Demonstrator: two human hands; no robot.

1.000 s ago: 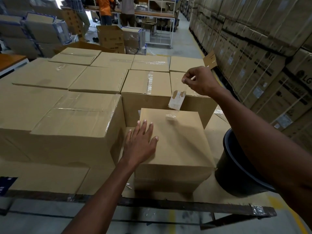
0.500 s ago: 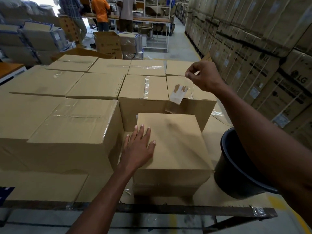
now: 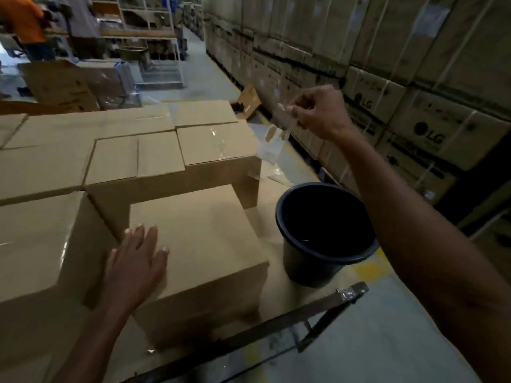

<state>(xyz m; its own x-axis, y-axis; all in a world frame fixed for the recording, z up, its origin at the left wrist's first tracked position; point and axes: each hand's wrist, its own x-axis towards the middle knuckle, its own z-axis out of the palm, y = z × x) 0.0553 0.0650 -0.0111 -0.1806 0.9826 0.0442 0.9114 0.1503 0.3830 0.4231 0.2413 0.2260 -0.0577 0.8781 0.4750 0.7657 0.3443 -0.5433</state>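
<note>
My left hand [image 3: 135, 261] lies flat, palm down, on the top of the small cardboard box [image 3: 204, 239]. Its fingers are straight and slightly spread near the box's left edge, and they grip nothing. The box sits at the front of the cardboard-lined tabletop [image 3: 276, 291], tight against a taller box [image 3: 41, 244] on its left and against a rear box [image 3: 215, 145] behind it.

My right hand [image 3: 318, 111] is raised out to the right, above everything on the tabletop. Its fingertips are curled together and pinch the upper end of a strip of clear tape [image 3: 272, 146]. The strip hangs loose below the fingers, with torn scraps of brown paper stuck to it. Its lower end dangles just beside the rear box's right corner; I cannot tell whether it touches the cardboard. It is up in the air beyond the black bucket [image 3: 307, 269], not over the bucket's mouth.

The bucket stands upright on the tabletop, just to the right of the small box and apart from it. A metal bar [image 3: 276, 324] runs along the tabletop's front edge. Strapped LG cartons [image 3: 431, 134] are stacked in a wall on the right. Far back on the left there is a person in an orange shirt [image 3: 22, 17].
</note>
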